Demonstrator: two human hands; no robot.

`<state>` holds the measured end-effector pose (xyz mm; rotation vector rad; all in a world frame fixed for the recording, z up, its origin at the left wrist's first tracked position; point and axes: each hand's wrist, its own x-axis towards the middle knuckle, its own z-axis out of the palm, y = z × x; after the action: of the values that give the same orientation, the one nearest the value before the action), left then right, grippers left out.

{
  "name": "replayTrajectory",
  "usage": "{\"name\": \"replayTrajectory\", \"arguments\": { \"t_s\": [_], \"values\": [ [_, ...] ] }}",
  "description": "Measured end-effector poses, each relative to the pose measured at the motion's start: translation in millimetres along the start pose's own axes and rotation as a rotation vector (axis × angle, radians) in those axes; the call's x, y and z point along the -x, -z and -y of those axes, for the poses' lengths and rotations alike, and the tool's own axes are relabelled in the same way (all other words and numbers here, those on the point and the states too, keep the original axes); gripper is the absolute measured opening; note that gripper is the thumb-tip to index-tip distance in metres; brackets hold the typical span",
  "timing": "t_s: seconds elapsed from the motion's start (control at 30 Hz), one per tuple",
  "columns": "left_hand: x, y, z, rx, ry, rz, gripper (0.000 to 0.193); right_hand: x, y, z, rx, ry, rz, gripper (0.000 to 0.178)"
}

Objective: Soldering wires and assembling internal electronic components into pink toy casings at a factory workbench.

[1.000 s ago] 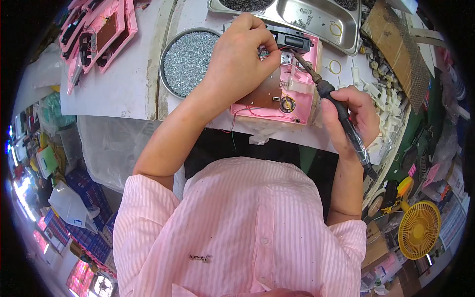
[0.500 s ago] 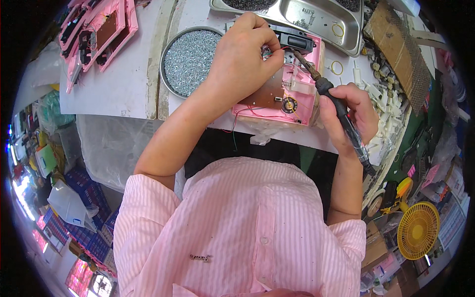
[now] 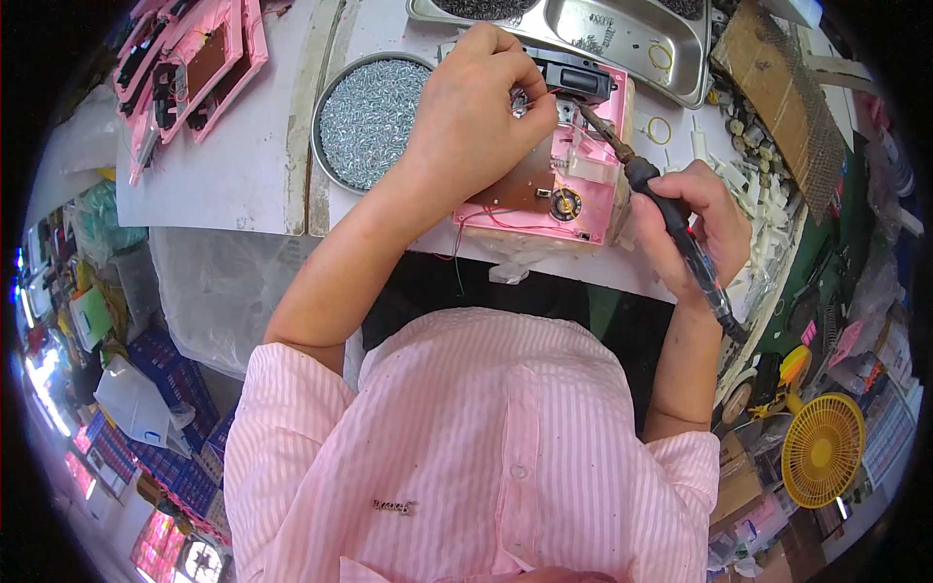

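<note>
My left hand (image 3: 474, 121) is closed in a pinch over an opened pink plastic housing (image 3: 604, 216), with a thin wire at its fingertips. In my right hand (image 3: 714, 228) is a soldering iron (image 3: 671, 209), its handle sloping down to the right. The iron's tip reaches into the housing beside a black rectangular part (image 3: 575, 76), close to my left fingertips; whether it touches the wire cannot be made out. Inside the housing lie a brown circuit board (image 3: 515, 189), a small round black part (image 3: 566, 203) and red wires. My left hand hides part of the housing.
A round pan of small silvery screws (image 3: 374, 121) stands left of the housing. Behind is a metal compartment tray (image 3: 622, 44). More pink housings (image 3: 194, 78) are stacked far left. White plastic pieces (image 3: 758, 219) and a cardboard piece (image 3: 777, 92) lie right. A yellow fan (image 3: 822, 450) is lower right.
My right hand and the soldering iron's handle have shifted slightly right, while the tip stays near the black part. My left hand keeps its pinch almost in place.
</note>
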<state>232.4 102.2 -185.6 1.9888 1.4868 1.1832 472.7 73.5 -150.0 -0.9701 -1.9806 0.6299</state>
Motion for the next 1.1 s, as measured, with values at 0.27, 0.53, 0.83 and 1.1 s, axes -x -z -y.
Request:
{"name": "replayTrajectory", "arguments": {
  "t_s": [0.27, 0.53, 0.83, 1.1],
  "values": [
    [-0.1, -0.3, 0.7, -0.011, -0.008, 0.006, 0.012, -3.5, -2.6, 3.6, -0.005, -0.069, 0.032, 0.023],
    [0.3, -0.4, 1.2, 0.025, 0.024, 0.032, 0.012, -7.0, -6.0, 0.1, 0.014, -0.060, 0.051, 0.023],
    [3.5, -4.2, 2.9, -0.052, -0.045, -0.025, 0.012, -8.3, -6.5, -0.7, 0.011, -0.045, 0.030, 0.024],
    [5.0, -8.3, 2.6, -0.084, -0.071, -0.047, 0.012, -4.8, -4.8, -1.5, 0.002, -0.026, -0.006, 0.025]
  ]
}}
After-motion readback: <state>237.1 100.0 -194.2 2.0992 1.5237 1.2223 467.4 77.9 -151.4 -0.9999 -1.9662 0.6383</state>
